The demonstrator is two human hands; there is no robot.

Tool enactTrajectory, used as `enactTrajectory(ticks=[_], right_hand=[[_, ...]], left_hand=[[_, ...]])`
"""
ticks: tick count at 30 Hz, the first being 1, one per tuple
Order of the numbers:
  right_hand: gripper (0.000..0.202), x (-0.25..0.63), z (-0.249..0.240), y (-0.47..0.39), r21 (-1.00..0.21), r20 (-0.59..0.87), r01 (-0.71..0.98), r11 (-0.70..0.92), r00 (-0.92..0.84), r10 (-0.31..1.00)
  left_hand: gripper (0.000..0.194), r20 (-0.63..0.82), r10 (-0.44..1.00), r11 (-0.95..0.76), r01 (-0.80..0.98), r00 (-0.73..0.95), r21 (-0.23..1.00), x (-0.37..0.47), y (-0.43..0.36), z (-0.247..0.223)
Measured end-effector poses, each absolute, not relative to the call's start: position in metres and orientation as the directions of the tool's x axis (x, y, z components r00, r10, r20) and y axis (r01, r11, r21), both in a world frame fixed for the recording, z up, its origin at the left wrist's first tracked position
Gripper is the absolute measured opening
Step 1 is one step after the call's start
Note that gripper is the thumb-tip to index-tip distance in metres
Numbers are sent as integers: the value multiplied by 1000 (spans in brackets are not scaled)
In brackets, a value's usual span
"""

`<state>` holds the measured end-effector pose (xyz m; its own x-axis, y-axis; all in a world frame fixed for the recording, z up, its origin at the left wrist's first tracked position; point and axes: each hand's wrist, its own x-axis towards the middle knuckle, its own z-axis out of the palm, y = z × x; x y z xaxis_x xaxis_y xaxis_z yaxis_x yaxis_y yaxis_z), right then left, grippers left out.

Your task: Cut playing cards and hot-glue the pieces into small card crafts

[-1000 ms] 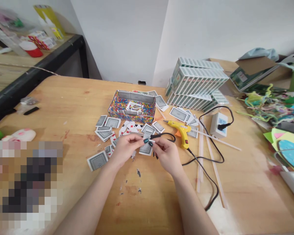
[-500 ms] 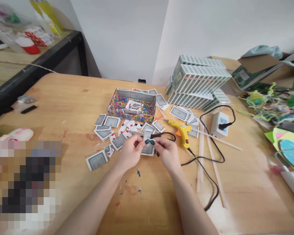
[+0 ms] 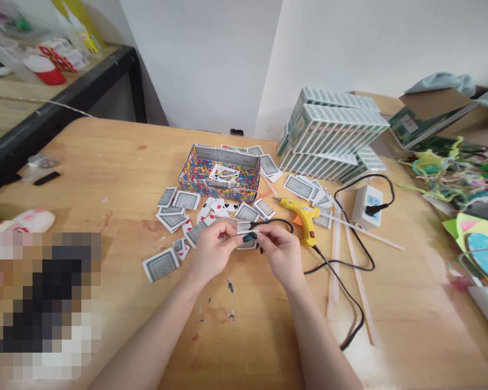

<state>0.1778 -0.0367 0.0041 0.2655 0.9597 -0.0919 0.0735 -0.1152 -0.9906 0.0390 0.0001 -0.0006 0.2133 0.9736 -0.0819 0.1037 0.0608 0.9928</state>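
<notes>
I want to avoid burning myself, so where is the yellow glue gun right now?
In the head view, the glue gun lies on the table right of the right hand, between the patterned tray and the white power strip.

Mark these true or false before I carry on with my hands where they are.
1. The left hand and right hand meet at a small pale piece. True.
2. The yellow glue gun lies on the table. True.
3. The right hand grips the glue gun. False: the gun lies to the right of that hand.
4. A card lies inside the multicoloured box. True.
5. A lid covers the box. False: its top is open.
6. All the loose cards are face down. False: several show their faces.
</notes>
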Motion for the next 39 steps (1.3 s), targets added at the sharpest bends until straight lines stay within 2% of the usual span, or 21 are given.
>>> enactTrajectory(ticks=[6,16,23,28,33,39], right_hand=[[14,177,1,-37,-984,-146,65,-164,228,963],[16,178,4,-38,-981,-173,56,-187,193,966],[16,183,5,-37,-984,-168,10,-175,235,957],[16,180,5,-36,-988,-145,22,-155,245,959],[14,178,4,-37,-989,-123,46,-138,237,964],[14,175,4,-38,-986,-98,109,-125,230,968]], left_hand=[[34,-173,963,160,80,207,984,40,-1,6],[32,-209,948,200,61,240,978,39,0,1],[25,-115,962,109,41,248,993,43,-3,6],[32,-198,941,173,114,276,978,43,-2,7],[36,-304,912,285,107,277,953,40,2,0],[37,-273,919,265,65,286,962,38,4,-7]])
